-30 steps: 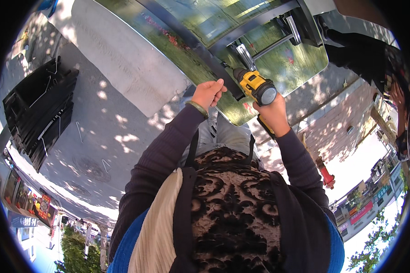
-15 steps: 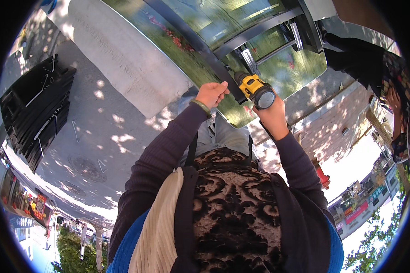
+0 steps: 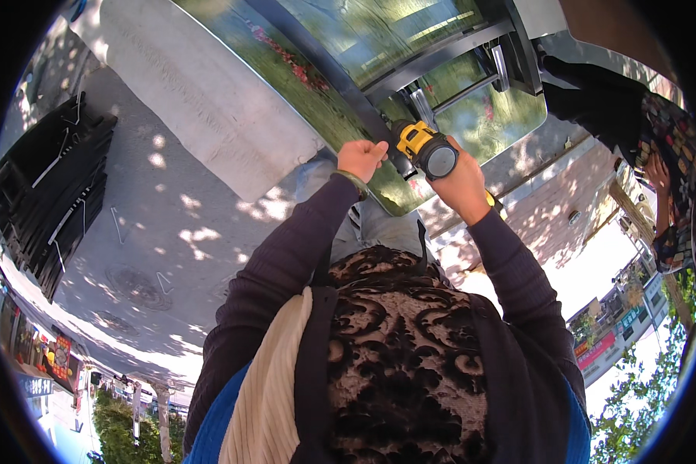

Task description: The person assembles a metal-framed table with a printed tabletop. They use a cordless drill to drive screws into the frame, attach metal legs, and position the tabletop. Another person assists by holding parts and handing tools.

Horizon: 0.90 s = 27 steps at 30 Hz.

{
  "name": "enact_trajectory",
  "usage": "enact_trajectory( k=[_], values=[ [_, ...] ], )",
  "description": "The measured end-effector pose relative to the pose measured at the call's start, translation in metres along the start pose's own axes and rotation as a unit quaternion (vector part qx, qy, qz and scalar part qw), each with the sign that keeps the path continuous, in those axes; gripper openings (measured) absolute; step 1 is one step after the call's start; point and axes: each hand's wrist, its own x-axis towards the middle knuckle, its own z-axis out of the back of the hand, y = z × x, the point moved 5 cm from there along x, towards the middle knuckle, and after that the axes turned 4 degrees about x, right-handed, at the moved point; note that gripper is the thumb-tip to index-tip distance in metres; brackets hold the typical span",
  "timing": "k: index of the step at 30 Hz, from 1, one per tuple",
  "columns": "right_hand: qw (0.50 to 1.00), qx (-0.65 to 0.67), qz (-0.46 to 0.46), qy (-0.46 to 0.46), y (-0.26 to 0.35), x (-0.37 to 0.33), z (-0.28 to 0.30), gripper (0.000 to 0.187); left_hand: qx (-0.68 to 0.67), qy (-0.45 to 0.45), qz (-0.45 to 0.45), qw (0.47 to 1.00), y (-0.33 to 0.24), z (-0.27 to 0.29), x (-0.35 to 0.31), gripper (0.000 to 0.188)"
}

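Note:
My right hand [image 3: 460,182] grips a yellow and black cordless drill [image 3: 417,141]. The drill's nose points away from me, over a black metal bar [image 3: 348,97] near its close end; whether the tip touches it is hidden. To the left of that bar my left hand [image 3: 359,160] is closed, thumb against the curled fingers. Anything pinched there is too small to make out. The bar belongs to a black frame lying on a glossy green panel with a red flower pattern [image 3: 387,197]. Silvery metal brackets [image 3: 424,107] sit within the frame.
A pale, worn slab [image 3: 201,108] lies along the panel's left side. Farther left, black metal frames [image 3: 50,185] are stacked on the pavement, with thin bent rods [image 3: 116,224] nearby. Another person in dark trousers [image 3: 595,93] is at the right, a hand [image 3: 657,172] showing.
The view has shifted slightly. The drill has tilted a little in my right hand, and a yellow part of it now shows beside my wrist. My left hand stays closed by the bar.

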Motion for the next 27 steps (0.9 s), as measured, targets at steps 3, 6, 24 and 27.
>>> enact_trajectory(
  k=[3,6,24,27],
  values=[
    [1.000,-0.017,0.000,-0.011,0.000,0.002,0.000,0.039,0.018,-0.016,-0.017,1.000,0.001,0.000,0.002,0.033],
    [1.000,-0.029,0.007,-0.007,-0.003,0.009,-0.002,0.037,0.029,-0.020,-0.018,0.999,0.000,-0.001,0.001,0.033],
    [0.971,0.203,0.122,0.008,-0.037,-0.114,0.086,0.039,-0.379,0.226,-0.018,0.897,-0.067,-0.014,-0.069,0.047],
    [0.954,0.289,0.077,0.011,-0.060,-0.133,0.081,0.039,-0.406,0.272,-0.037,0.872,-0.070,-0.033,-0.077,0.045]
  ],
)
